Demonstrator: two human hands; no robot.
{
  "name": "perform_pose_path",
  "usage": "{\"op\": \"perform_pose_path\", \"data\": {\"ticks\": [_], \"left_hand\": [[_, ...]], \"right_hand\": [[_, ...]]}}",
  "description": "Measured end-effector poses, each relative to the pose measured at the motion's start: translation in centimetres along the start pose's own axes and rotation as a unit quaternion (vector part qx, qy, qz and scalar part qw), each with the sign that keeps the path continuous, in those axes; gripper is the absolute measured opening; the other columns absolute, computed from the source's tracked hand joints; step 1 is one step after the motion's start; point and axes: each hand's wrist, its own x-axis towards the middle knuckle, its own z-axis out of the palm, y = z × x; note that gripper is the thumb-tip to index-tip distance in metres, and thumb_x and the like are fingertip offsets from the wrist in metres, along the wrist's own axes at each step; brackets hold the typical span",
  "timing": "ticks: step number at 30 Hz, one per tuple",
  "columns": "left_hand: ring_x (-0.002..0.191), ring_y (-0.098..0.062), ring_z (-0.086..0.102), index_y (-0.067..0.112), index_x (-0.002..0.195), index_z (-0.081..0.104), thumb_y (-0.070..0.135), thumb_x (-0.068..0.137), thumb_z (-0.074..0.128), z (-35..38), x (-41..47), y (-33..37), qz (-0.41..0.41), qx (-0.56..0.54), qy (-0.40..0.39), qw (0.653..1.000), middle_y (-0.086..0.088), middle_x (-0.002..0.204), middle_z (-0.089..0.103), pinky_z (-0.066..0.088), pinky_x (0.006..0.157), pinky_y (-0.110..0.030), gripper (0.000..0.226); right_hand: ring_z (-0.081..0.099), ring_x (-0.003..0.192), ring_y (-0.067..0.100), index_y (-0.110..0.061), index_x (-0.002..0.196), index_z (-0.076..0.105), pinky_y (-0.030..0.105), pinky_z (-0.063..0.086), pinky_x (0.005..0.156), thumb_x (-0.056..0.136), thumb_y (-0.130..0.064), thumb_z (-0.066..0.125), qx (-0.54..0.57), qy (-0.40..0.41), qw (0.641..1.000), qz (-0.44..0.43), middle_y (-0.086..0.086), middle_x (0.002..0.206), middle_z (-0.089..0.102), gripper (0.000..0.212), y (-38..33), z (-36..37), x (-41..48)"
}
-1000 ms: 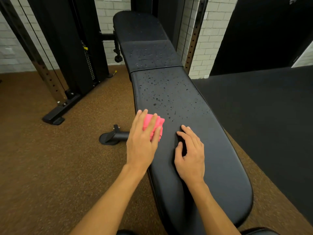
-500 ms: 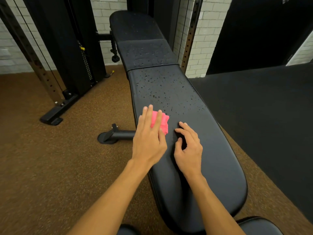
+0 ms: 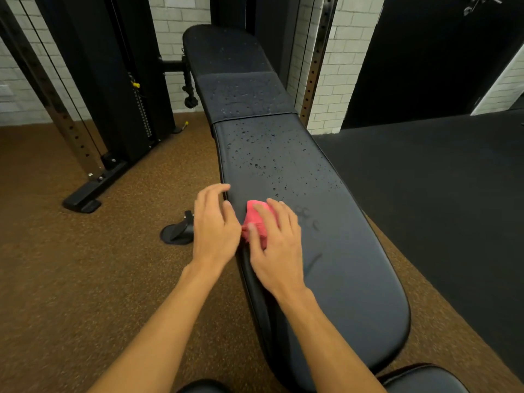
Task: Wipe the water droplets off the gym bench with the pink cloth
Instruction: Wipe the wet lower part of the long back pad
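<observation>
The cloth lies on the bench, close to its left edge. The right hand lies on top of it. Its fingers are spread over the cloth and the thumb sits at the cloth's side. It looks more like pressing down than pinching, but the thumb tip is hard to see. The left hand is just beside the cloth, at the bench's edge, with loose bent fingers and nothing in it.

Lots of drops sit further up the bench, past the cloth, and more are on the far pad. So most of the wiping is not done.

The cloth is a small wad, so one push could miss drops at the sides. With only a flat press, it could slip out from under the fingers. Being near the edge, it could fall to the floor.
</observation>
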Motion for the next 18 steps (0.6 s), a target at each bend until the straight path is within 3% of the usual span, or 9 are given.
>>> {"op": "perform_pose_path", "data": {"ticks": [2,6,10,14,18], "left_hand": [[0.136,-0.009,0.048,0.019,0.143,0.057,0.013,0.108,0.047,0.5,1.5,0.0,-0.05,-0.022,0.011,0.998,0.004,0.145,0.051,0.038,0.12,-0.034,0.036],[0.151,-0.014,0.036,0.016,0.161,0.039,0.022,0.112,0.044,2.2,4.2,0.7,-0.1,-0.046,0.017,0.994,-0.001,0.164,0.038,0.024,0.123,-0.027,0.05],[0.162,-0.017,0.017,0.02,0.171,0.015,0.034,0.116,0.036,4.3,6.2,1.8,-0.15,-0.071,-0.017,0.986,0.001,0.176,0.019,0.011,0.121,-0.025,0.061],[0.161,-0.018,0.021,0.022,0.171,0.016,0.029,0.117,0.033,5.3,6.2,1.1,-0.143,-0.057,0.007,0.988,0.0,0.176,0.022,0.014,0.116,-0.022,0.057],[0.159,-0.019,0.025,0.019,0.17,0.021,0.027,0.116,0.035,5.6,6.1,0.4,-0.125,-0.039,0.028,0.991,-0.003,0.173,0.029,0.014,0.116,-0.019,0.056]], "right_hand": [[0.035,0.153,0.024,-0.024,0.149,0.057,0.041,0.036,0.124,0.107,-0.043,0.06,-0.02,-0.016,1.0,-0.004,0.002,0.16,0.046,0.046,0.1,0.2,-0.3],[0.038,0.153,0.023,-0.018,0.145,0.06,0.045,0.042,0.121,0.103,-0.033,0.068,-0.018,0.002,1.0,0.011,0.002,0.158,0.049,0.045,1.9,-0.6,-1.1],[0.025,0.162,0.02,-0.02,0.157,0.051,0.044,0.036,0.127,0.109,-0.029,0.059,-0.036,0.012,0.998,0.057,0.0,0.169,0.039,0.049,4.4,-2.0,-1.2],[0.009,0.166,0.019,-0.025,0.168,0.032,0.049,0.027,0.131,0.114,-0.03,0.044,-0.056,-0.003,0.994,0.094,0.0,0.177,0.024,0.055,5.7,-2.0,1.0],[0.008,0.166,0.014,-0.026,0.164,0.042,0.039,0.023,0.133,0.115,-0.031,0.046,-0.01,-0.032,0.996,0.081,-0.003,0.175,0.028,0.049,4.5,-1.5,2.3]]}}
